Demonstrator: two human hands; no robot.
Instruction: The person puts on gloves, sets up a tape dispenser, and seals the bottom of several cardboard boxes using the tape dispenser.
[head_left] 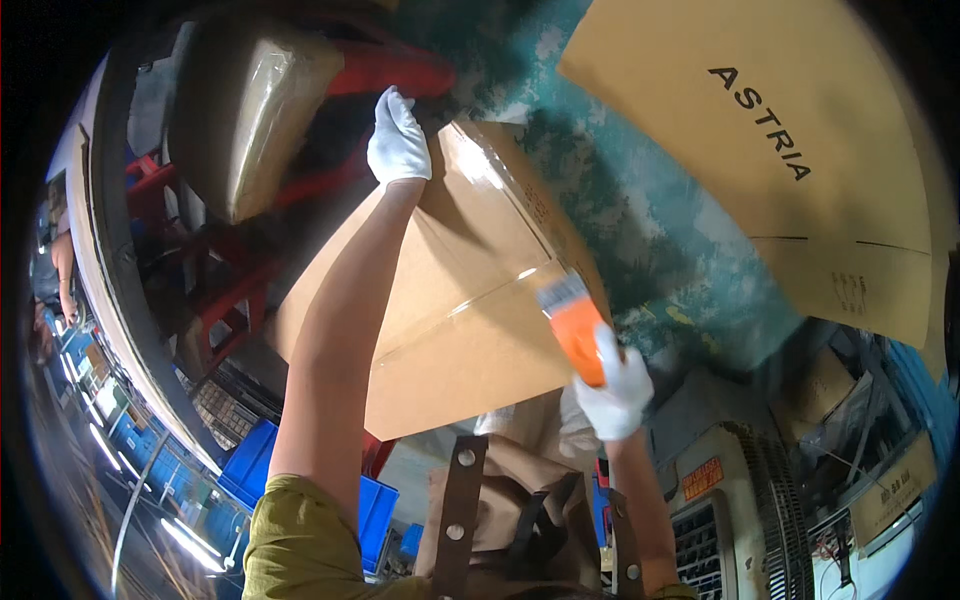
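The left hand point(398, 138), in a white cotton glove, lies flat on the far edge of a brown cardboard box point(450, 300), fingers spread and gripping nothing. The box sits in front of the person and is sealed with clear tape along its seam. The gloved right hand point(615, 385) is closed around an orange tape dispenser point(575, 325), whose front end seems to touch the box's right edge. Beside them lies a large flat cardboard sheet point(780, 150) on the green mottled floor point(650, 230).

We see matt brown cardboard on the box point(470, 300), with glossy clear tape along its seam. Both gloves, left hand point(397, 140) and right hand point(615, 385), are white knit cloth. The tape dispenser point(578, 330) looks like smooth orange plastic. The wrapped parcel point(250, 110) shines with plastic film.
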